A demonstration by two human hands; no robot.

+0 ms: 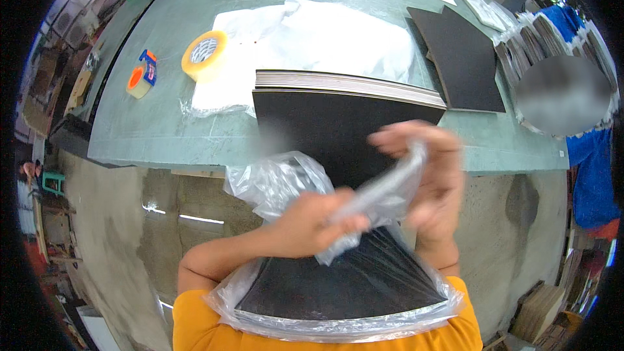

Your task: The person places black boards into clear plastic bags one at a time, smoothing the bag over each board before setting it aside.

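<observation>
A stack of black boards (344, 114) with pale edges leans from the table's front edge toward my body. Its lower part is inside a clear plastic bag (279, 182). My left hand (312, 224) is closed around a gathered part of the bag, over the middle of the stack. At the right, my right hand (439, 175) is blurred by motion. Its fingers look curved and apart, beside the raised end of the plastic; I see no firm grip there. The bag's near end lies against my orange shirt.
On the green table (162, 133) lie white plastic sheets (344, 32), a large tape roll (205, 55) and a tape dispenser (142, 75). Loose black boards (461, 58) lie at the right, beside a wrapped bundle (539, 45). A green stool (53, 182) stands far left.
</observation>
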